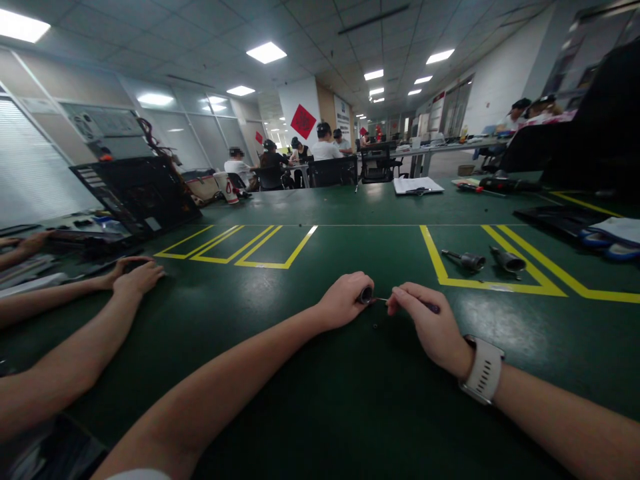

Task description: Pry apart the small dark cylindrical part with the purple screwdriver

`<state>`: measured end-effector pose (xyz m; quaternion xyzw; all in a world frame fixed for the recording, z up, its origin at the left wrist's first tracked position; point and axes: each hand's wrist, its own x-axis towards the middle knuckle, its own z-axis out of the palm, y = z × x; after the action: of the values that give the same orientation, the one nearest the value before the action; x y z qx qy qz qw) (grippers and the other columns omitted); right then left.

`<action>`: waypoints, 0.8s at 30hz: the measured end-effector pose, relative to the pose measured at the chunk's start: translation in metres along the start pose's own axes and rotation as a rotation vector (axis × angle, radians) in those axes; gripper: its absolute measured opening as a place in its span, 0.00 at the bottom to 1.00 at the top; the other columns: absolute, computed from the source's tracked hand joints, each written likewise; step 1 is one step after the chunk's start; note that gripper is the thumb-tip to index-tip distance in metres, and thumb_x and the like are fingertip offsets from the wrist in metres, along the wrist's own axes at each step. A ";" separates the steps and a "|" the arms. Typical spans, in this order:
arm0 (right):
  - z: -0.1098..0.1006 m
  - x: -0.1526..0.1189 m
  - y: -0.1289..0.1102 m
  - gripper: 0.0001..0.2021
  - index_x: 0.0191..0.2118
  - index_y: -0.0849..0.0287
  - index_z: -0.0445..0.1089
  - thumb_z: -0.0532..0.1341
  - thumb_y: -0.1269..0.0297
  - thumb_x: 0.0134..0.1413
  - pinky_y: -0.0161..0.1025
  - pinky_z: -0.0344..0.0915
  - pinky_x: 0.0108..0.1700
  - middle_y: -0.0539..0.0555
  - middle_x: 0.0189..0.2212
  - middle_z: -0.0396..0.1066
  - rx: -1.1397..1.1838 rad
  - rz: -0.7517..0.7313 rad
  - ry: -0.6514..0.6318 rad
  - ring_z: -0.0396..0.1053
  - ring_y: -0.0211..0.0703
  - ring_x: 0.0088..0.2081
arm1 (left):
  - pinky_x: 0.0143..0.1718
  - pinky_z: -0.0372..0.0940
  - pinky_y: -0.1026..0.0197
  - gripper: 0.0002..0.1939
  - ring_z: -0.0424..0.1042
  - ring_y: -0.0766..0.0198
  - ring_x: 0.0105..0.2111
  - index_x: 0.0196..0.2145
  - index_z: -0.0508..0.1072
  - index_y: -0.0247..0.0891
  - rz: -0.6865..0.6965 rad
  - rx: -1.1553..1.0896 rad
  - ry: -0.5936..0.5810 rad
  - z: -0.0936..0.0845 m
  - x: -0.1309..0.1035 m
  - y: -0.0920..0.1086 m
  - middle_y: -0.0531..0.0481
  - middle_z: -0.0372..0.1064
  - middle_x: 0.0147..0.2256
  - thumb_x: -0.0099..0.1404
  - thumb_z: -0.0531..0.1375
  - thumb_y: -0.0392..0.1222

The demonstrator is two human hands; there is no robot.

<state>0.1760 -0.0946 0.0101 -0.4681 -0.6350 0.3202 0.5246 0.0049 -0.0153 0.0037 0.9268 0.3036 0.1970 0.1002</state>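
Note:
My left hand (345,300) is wrapped round a dark metal cylindrical part (367,295), its round open end facing right. Beside it, my right hand (423,317) pinches a thin screwdriver (433,307) with a dark purple handle, its shaft pointing left at the part; whether the tip touches it I cannot tell. A small dark piece (375,326) lies on the green table (320,373) just below the gap between my hands. Two similar metal parts, one on the left (470,261) and one on the right (509,260), lie by yellow tape at the right.
At the left, a co-worker's hands (137,277) rest on the table near a black panel (145,197). A clipboard (418,186), a power tool (510,184) and a black tray (560,220) are farther back. Several people sit beyond.

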 end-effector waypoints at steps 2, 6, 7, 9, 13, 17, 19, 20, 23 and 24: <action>0.000 0.000 0.002 0.16 0.22 0.58 0.68 0.53 0.60 0.57 0.40 0.59 0.35 0.50 0.21 0.67 0.025 0.006 0.026 0.65 0.42 0.28 | 0.34 0.57 0.63 0.04 0.62 0.65 0.32 0.33 0.64 0.36 0.001 -0.002 0.012 0.000 0.000 0.000 0.51 0.63 0.32 0.60 0.57 0.38; 0.001 0.002 0.008 0.15 0.21 0.58 0.68 0.54 0.61 0.56 0.40 0.59 0.36 0.49 0.20 0.67 0.108 0.018 0.065 0.65 0.41 0.28 | 0.33 0.57 0.63 0.05 0.62 0.65 0.32 0.33 0.64 0.36 0.009 -0.009 0.004 0.000 -0.001 0.000 0.51 0.63 0.32 0.60 0.57 0.39; 0.002 0.003 0.010 0.15 0.21 0.58 0.69 0.55 0.61 0.56 0.40 0.59 0.36 0.49 0.20 0.67 0.134 0.026 0.061 0.65 0.41 0.28 | 0.33 0.57 0.63 0.05 0.62 0.65 0.32 0.32 0.64 0.36 0.018 -0.012 0.003 0.000 -0.001 0.000 0.51 0.63 0.31 0.60 0.57 0.40; 0.002 0.005 0.013 0.14 0.21 0.58 0.70 0.56 0.61 0.54 0.40 0.59 0.36 0.49 0.20 0.68 0.204 0.051 0.054 0.65 0.41 0.28 | 0.33 0.57 0.63 0.05 0.62 0.65 0.31 0.32 0.64 0.36 0.034 -0.027 0.011 0.000 -0.001 0.000 0.51 0.62 0.31 0.61 0.57 0.40; 0.002 0.010 0.016 0.13 0.20 0.60 0.71 0.58 0.62 0.50 0.40 0.59 0.35 0.51 0.19 0.68 0.441 0.194 0.057 0.65 0.40 0.27 | 0.33 0.57 0.63 0.06 0.61 0.66 0.31 0.32 0.64 0.36 0.052 -0.066 0.036 0.001 -0.002 -0.002 0.52 0.62 0.30 0.60 0.57 0.41; 0.001 0.015 0.014 0.12 0.19 0.61 0.71 0.59 0.62 0.47 0.40 0.59 0.32 0.52 0.18 0.68 0.587 0.332 0.055 0.65 0.40 0.24 | 0.32 0.57 0.64 0.07 0.61 0.67 0.30 0.31 0.64 0.36 0.051 -0.113 0.044 0.001 -0.002 -0.003 0.53 0.61 0.30 0.60 0.58 0.41; 0.001 0.015 0.014 0.12 0.19 0.62 0.71 0.59 0.62 0.46 0.40 0.59 0.32 0.52 0.18 0.68 0.609 0.340 0.056 0.65 0.40 0.24 | 0.31 0.57 0.64 0.07 0.61 0.67 0.29 0.31 0.63 0.36 0.053 -0.143 0.037 0.001 -0.001 -0.003 0.53 0.61 0.30 0.59 0.58 0.41; 0.001 0.015 0.013 0.12 0.19 0.62 0.71 0.59 0.61 0.47 0.40 0.59 0.32 0.52 0.18 0.68 0.604 0.328 0.061 0.65 0.40 0.24 | 0.31 0.57 0.65 0.07 0.61 0.67 0.29 0.31 0.63 0.36 0.052 -0.151 0.032 0.001 -0.001 -0.003 0.53 0.61 0.30 0.59 0.58 0.41; 0.001 0.011 0.013 0.13 0.20 0.60 0.71 0.58 0.61 0.49 0.41 0.59 0.34 0.51 0.18 0.67 0.483 0.225 0.081 0.65 0.40 0.26 | 0.32 0.57 0.64 0.06 0.61 0.67 0.30 0.32 0.63 0.36 0.037 -0.129 0.021 0.000 -0.001 -0.002 0.52 0.62 0.31 0.59 0.57 0.40; 0.001 0.009 0.013 0.13 0.20 0.60 0.71 0.58 0.61 0.50 0.41 0.59 0.35 0.51 0.19 0.68 0.413 0.179 0.077 0.65 0.40 0.26 | 0.33 0.57 0.64 0.05 0.62 0.67 0.31 0.32 0.63 0.36 0.036 -0.100 0.012 0.000 -0.001 -0.001 0.52 0.62 0.31 0.60 0.57 0.38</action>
<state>0.1787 -0.0811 0.0014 -0.4171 -0.4910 0.4707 0.6028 0.0034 -0.0147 0.0033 0.9247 0.2774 0.2195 0.1410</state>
